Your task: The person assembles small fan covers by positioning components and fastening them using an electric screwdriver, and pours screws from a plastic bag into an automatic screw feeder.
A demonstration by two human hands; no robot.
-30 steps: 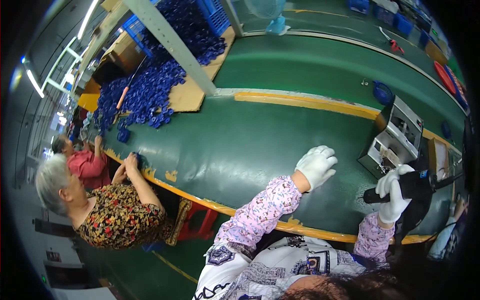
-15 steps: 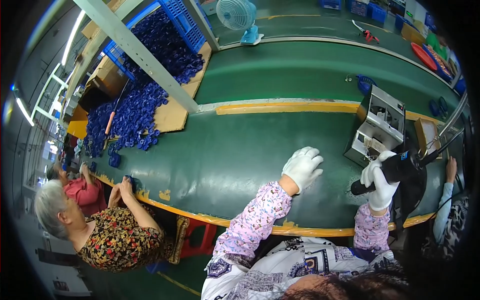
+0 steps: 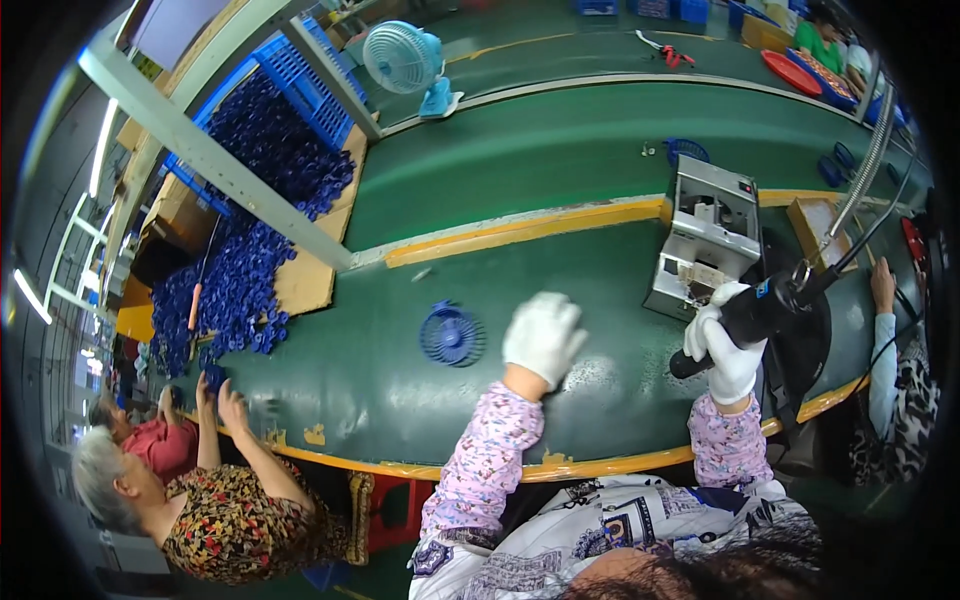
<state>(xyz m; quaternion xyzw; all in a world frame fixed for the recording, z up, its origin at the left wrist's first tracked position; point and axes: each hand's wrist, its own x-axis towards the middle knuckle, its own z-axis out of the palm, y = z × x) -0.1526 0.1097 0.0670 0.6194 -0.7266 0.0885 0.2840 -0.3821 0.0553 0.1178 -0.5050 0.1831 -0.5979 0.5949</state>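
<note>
My left hand (image 3: 543, 340), in a white glove and slightly blurred, is low over the green worktable (image 3: 400, 390), fingers stretched out and seemingly holding nothing. Just left of it lies a round blue part with thin curved ribs, like a small fan guard (image 3: 452, 333). My right hand (image 3: 727, 352), also gloved, is wrapped round a black electric screwdriver (image 3: 752, 315), which lies tilted across the palm and hangs from a coiled spring and cable. Beyond my right hand stands a grey metal box-like machine (image 3: 708, 225) with an open front; its lower part is partly hidden by the hand.
A heap of small blue parts (image 3: 235, 300) lies on cardboard at the left, beside a slanting metal post (image 3: 220, 165). A co-worker in a flowered top (image 3: 245, 520) handles a blue part. A turquoise fan (image 3: 405, 60) stands beyond. Another person's hand (image 3: 882, 285) rests at the right.
The round blue fan guard has come into view on the table, left of my left hand. The view has shifted to the right. My right hand still grips the screwdriver. The co-worker's hands have moved apart.
</note>
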